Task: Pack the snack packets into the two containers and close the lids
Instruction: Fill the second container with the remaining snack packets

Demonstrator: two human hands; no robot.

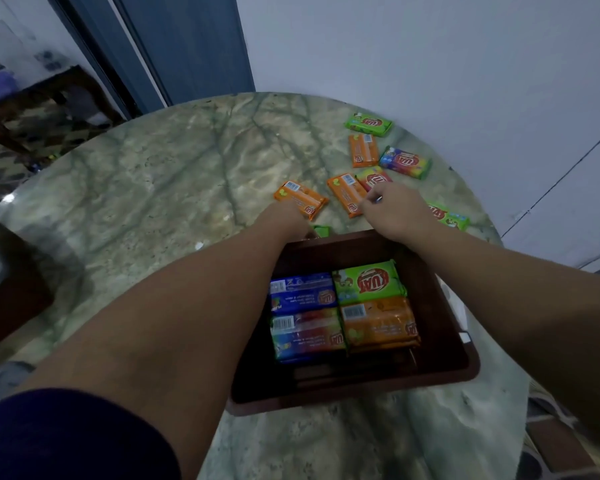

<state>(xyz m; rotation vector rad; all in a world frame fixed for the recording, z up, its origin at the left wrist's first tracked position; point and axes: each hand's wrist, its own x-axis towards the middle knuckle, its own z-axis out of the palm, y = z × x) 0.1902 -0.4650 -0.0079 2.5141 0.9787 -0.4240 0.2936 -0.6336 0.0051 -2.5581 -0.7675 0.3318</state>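
A brown open container (461, 362) stands on the marble table (146, 202) in front of me. It holds several snack packets: blue (302, 292), green (368, 282), multicolour (309, 334) and orange (378, 323). Both arms reach past its far rim. My left hand (291, 220) curls down over a small green packet (322, 231), mostly hidden under it. My right hand (395, 211) has its fingertips pinched together at the edge of an orange packet (347, 197) and a red packet (373, 176); which one it touches is unclear.
More loose packets lie beyond: orange (302, 199), orange (363, 150), green (369, 124), multicolour (405, 162), green (449, 216). A white object (461, 310) shows beside the container's right wall. The wall is close behind the table; a doorway opens at the left.
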